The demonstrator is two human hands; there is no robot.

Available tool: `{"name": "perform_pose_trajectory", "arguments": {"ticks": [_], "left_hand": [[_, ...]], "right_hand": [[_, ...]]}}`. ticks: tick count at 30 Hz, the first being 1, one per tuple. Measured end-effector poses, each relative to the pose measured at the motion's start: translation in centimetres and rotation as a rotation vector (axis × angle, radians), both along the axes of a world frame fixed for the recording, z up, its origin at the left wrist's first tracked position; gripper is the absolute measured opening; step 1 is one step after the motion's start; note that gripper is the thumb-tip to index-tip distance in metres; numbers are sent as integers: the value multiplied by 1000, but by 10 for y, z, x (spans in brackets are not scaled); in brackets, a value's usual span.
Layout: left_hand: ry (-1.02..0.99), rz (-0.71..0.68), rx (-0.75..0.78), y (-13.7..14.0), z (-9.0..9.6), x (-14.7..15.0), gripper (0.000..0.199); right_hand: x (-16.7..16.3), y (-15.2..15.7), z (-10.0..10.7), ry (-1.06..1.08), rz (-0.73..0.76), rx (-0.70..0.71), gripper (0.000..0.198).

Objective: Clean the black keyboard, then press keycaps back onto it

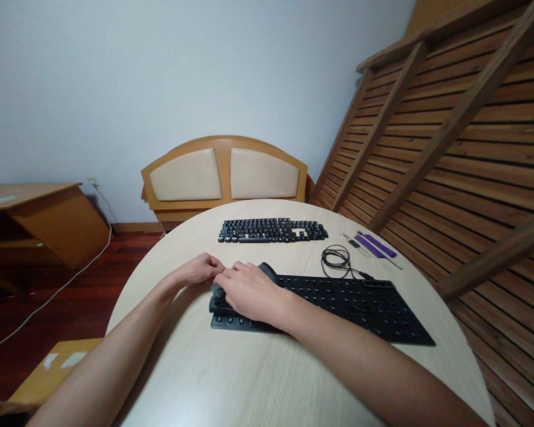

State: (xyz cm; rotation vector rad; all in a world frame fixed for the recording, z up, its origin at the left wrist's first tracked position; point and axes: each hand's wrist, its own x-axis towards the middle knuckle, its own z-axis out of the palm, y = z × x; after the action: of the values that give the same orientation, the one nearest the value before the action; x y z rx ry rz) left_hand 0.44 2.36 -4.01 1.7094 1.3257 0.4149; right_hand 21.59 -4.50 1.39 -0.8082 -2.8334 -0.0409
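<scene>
A black keyboard base (360,302) with its keycaps off lies across the round table (249,379). My right hand (249,290) rests on the base's left end, closed over a grey cloth (267,271). My left hand (200,270) sits just left of it with curled fingers, its fingertips meeting the right hand at the cloth's edge. Whether the left hand grips anything is hidden. The removed black keycaps (273,230) are laid out in rows at the far side of the table.
A coiled black cable (337,259) and purple tools (376,244) lie behind the base on the right. A padded wooden headboard (225,172) stands beyond the table and a slatted wooden frame (449,148) leans at right. A desk (40,219) and a cardboard box (48,370) are on the left.
</scene>
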Motion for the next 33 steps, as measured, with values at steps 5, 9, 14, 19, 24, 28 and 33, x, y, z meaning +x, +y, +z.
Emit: {"name": "perform_pose_trajectory", "arguments": {"ticks": [5,9,14,19,24,28,33], "left_hand": [[30,-16,25,0,1,1,37],[37,-2,29,1,1,2,32],[39,22,24,2,-1,3,31],[41,25,6,2,0,3,32],[48,33,1,1,2,3,33],[53,33,3,0,2,3,36],[64,23,10,0,1,2,35]], "right_hand": [[3,10,-10,-51,-60,-84,21],[8,12,-5,-54,-117,-122,23],[28,17,0,-82,-135,-125,26],[62,12,7,-127,-172,-138,25],[97,4,12,-178,-263,-160,23],[121,1,17,-221,-329,-176,22],[132,1,28,-287,-403,-169,22]]}}
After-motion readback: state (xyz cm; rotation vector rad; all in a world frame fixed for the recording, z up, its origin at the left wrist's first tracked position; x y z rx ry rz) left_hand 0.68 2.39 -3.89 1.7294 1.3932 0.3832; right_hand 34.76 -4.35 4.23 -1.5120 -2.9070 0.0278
